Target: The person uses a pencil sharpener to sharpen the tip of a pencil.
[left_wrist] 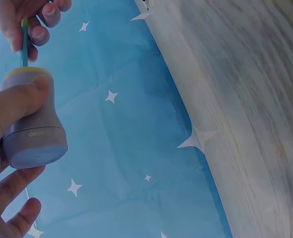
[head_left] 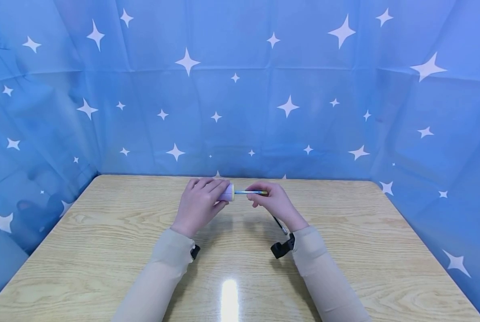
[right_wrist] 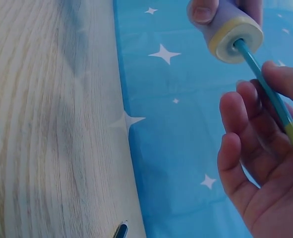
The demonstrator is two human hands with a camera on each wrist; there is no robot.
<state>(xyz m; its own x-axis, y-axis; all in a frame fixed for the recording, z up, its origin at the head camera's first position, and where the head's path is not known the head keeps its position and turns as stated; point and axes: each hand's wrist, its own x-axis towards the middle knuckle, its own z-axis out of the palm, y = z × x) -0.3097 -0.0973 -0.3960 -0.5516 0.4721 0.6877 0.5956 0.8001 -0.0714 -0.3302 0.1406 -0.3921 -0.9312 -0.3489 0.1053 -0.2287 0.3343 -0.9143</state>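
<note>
My left hand (head_left: 199,205) grips a lilac pencil sharpener (left_wrist: 37,111) with a yellow rim, held on its side above the table's far part. In the left wrist view, the thumb lies along its body. A teal pencil (right_wrist: 267,87) with a yellow-green end has its other end in the sharpener's hole, so the tip is hidden. My right hand (head_left: 273,202) pinches this pencil between thumb and fingers. The right wrist view shows the remaining fingers loosely bent beside it.
A dark pencil (head_left: 280,225) lies on the wooden table (head_left: 103,250), partly under my right wrist. Blue cloth (head_left: 240,98) with white stars hangs behind the table and at both sides. Each wrist carries a small black camera (head_left: 282,248).
</note>
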